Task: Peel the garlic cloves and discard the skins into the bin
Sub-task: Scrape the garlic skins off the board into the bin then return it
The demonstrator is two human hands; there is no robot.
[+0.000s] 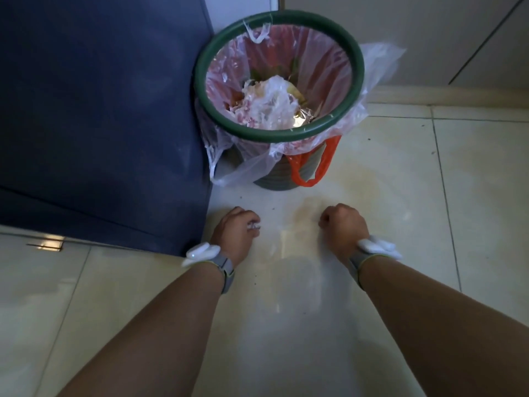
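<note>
A round green bin [352, 47] lined with a clear and red plastic bag stands on the floor ahead of me, with scraps and crumpled plastic inside. My left hand [236, 229] hangs below and to the left of the bin, its fingers curled round a small bunch of white garlic skins [253, 225]. Level with it, below the bin's right side, my right hand [342, 224] is curled into a fist; nothing shows in it. Both hands are short of the bin's rim. No garlic cloves are in view.
A dark blue cabinet [94, 110] stands against the bin's left side. Pale floor tiles [400, 224] stretch under my arms and to the right. A light wall with a baseboard [458, 94] runs behind the bin. Each wrist carries a grey band with a white device.
</note>
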